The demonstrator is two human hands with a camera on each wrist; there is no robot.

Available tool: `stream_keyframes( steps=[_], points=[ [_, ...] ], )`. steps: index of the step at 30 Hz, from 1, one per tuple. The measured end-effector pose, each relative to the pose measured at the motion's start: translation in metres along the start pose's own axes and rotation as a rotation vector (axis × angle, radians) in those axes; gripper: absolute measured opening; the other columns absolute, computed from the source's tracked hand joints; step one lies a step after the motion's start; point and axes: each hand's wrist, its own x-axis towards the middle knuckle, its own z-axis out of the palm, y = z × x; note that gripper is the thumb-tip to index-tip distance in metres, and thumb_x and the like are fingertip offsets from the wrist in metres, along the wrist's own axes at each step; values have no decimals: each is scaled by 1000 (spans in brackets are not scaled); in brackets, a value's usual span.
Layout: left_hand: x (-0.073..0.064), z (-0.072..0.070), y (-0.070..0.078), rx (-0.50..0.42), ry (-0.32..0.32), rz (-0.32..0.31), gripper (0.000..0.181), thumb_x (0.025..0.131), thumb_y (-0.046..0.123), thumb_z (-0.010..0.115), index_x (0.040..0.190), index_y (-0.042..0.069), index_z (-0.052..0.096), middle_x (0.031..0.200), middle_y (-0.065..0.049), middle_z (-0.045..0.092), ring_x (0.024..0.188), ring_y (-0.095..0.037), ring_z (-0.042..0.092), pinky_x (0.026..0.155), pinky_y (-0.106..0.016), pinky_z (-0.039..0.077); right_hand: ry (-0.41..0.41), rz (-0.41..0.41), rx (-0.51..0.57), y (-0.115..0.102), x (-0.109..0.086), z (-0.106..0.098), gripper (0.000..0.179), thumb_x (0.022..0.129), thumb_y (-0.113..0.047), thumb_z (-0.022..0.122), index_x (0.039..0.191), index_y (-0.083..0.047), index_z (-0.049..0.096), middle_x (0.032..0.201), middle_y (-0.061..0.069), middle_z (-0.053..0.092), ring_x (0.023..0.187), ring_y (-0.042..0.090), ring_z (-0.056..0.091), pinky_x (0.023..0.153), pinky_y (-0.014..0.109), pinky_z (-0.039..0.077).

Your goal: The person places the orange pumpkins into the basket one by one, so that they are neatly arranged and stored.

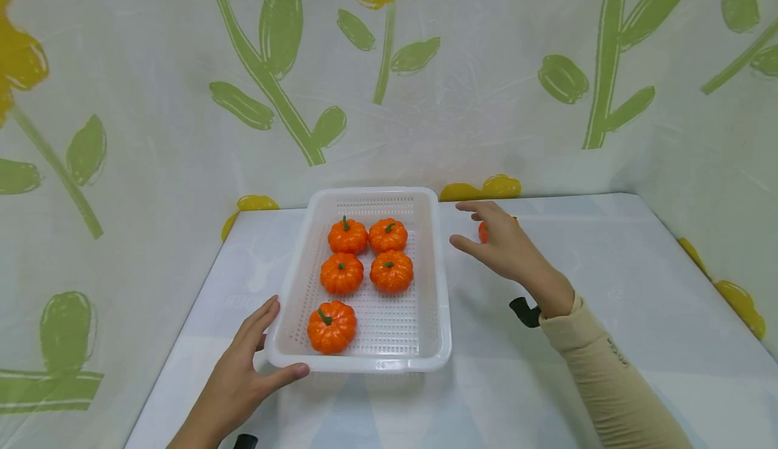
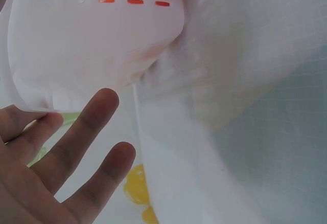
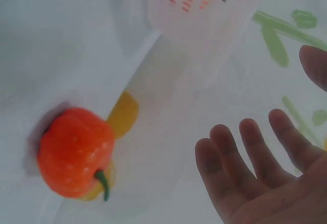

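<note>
A white perforated plastic basket holds several small orange toy pumpkins with green stems. At its near left corner is my left hand, fingers spread along the side and thumb at the front rim. From below, in the left wrist view, some fingertips meet the rim while two extended fingers stand apart from the basket wall. My right hand hovers right of the basket, fingers extended, holding nothing. Behind it another orange pumpkin is mostly hidden; the right wrist view shows that pumpkin whole on the table.
The pale table extends to both sides of the basket. A fabric backdrop with green and yellow plant prints rises behind and beside it. A black device sits at my right wrist.
</note>
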Motion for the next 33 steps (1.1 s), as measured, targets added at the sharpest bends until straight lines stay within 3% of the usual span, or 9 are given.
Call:
stream_keyframes(
  steps=[10, 17, 26, 33],
  points=[
    [-1, -2, 2, 11, 1, -6, 120, 69, 71, 79, 163, 22, 24, 168, -1, 19, 129, -38, 49, 97, -59, 51, 11, 82, 0, 23, -7, -13, 69, 92, -42, 73, 149, -14, 46, 148, 12, 48, 127, 38, 52, 99, 55, 50],
    [-1, -1, 3, 14, 7, 6, 119, 69, 71, 79, 163, 21, 24, 167, -2, 20, 131, -37, 47, 99, -59, 50, 3, 107, -37, 44, -8, -16, 73, 92, -39, 74, 151, -8, 43, 152, 18, 43, 132, 41, 46, 106, 61, 42],
    [2, 0, 3, 16, 12, -9, 120, 69, 72, 79, 163, 21, 25, 167, -2, 20, 132, -37, 47, 99, -59, 50, 101, 157, -116, 67, -10, -20, 73, 90, -33, 77, 148, -2, 45, 151, 30, 37, 135, 53, 32, 106, 71, 34],
    [1, 2, 3, 15, 5, -37, 122, 67, 73, 80, 163, 23, 23, 168, 0, 17, 132, -39, 47, 98, -59, 50, 67, 231, -125, 85, -5, -19, 84, 91, -37, 75, 153, 1, 34, 152, 33, 32, 137, 53, 31, 108, 70, 33]
  ],
)
